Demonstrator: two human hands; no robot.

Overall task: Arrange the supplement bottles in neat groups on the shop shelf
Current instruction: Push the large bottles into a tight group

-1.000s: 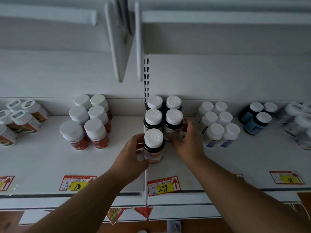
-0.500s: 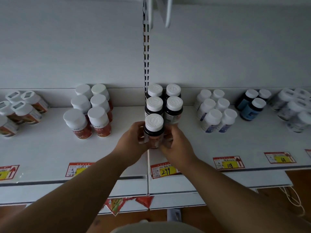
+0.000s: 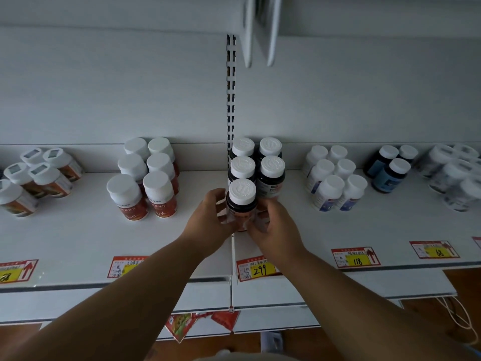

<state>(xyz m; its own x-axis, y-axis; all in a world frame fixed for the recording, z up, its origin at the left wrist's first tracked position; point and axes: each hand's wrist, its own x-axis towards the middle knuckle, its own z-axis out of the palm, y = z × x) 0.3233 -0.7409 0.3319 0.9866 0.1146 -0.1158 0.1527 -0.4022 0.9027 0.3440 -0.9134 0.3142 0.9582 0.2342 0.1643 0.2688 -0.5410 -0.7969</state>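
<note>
A dark supplement bottle with a white cap (image 3: 242,198) stands at the front of a group of dark bottles (image 3: 270,170) in the middle of the white shelf (image 3: 78,238). My left hand (image 3: 209,220) grips its left side and my right hand (image 3: 270,225) grips its right side, fingers curled round its body. Its lower label is hidden by my fingers. Behind it stand two rows of two matching bottles, upright and close together.
Red-labelled white-capped bottles (image 3: 145,183) stand in a group to the left, orange-labelled ones (image 3: 33,178) further left. White bottles (image 3: 333,178), blue bottles (image 3: 390,168) and pale bottles (image 3: 458,175) stand to the right. Price tags (image 3: 257,268) line the shelf edge. An upper shelf bracket (image 3: 260,29) hangs overhead.
My right hand moved from the back-row bottles to the front bottle, so both hands now hold it. The camera view tilted and drew closer.
</note>
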